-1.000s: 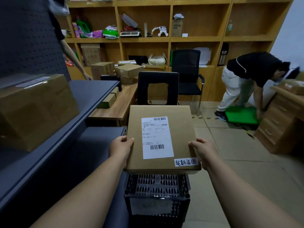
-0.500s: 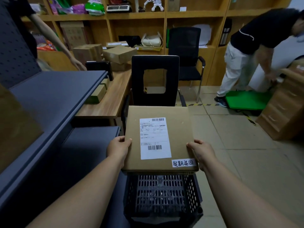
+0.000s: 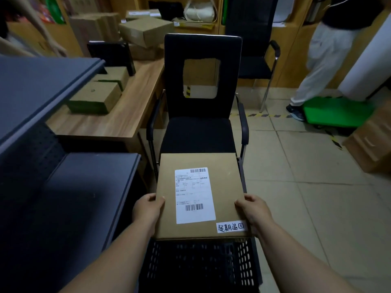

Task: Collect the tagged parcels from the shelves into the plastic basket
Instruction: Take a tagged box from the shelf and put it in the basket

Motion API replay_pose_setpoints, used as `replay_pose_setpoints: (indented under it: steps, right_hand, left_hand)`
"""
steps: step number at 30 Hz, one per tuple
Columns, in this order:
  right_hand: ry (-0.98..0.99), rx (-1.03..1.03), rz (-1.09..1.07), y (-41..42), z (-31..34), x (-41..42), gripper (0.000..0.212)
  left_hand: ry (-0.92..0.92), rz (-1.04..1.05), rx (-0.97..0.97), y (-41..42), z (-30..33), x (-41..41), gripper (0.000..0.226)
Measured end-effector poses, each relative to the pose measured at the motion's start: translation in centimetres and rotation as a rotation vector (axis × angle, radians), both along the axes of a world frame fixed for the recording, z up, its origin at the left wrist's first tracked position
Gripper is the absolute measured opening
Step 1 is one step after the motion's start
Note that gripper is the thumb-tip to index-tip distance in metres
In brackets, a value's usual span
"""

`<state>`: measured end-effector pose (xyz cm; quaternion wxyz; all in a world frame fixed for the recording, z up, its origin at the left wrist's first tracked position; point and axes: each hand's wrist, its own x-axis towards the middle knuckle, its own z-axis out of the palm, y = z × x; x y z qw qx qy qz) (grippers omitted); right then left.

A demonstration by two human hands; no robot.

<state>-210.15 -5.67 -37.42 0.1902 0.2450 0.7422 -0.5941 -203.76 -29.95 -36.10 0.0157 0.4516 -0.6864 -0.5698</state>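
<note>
The person held a flat parcel (image 3: 201, 195) level between both hands, directly above the basket (image 3: 198, 267). The left hand (image 3: 148, 210) gripped the parcel's left edge, thumb on top; the right hand (image 3: 254, 210) gripped the right edge the same way. A printed label (image 3: 194, 194) faced up, with a small handwritten tag (image 3: 230, 226) at the near right corner, so this parcel counted as tagged.

The basket sat on the floor below, beside the grey shelves (image 3: 63, 176) and in front of a black chair (image 3: 201, 102). What showed of its interior looked dark and empty; the parcel hid the far part.

Judgement: pick done, drop not yet made. Lowering the parcel flat between the basket walls remained, and fit looked close, so a slight tilt might be needed. This appeared to be the first parcel, or an early one. The visible shelf surfaces were bare; whether more tagged parcels remained elsewhere could not be told.
</note>
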Motion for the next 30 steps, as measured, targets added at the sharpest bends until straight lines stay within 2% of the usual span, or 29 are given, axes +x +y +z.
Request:
replay_pose_setpoints:
  steps: [13,19,30]
  right_hand:
    - [-0.171,0.082,0.017,0.0,-11.8,-2.7,0.032]
    - [-0.181,0.143,0.058,-1.3,-16.1,-4.9,0.029]
    - [-0.210,0.223,-0.021,-3.2,-22.7,-8.1,0.031]
  left_hand:
    - [-0.149,0.035,0.052,1.5,-12.1,-2.6,0.027]
    - [-0.191,0.053,0.076,0.9,-17.3,-4.6,0.026]
    - [-0.159,0.099,0.121,0.4,-24.5,-9.2,0.036]
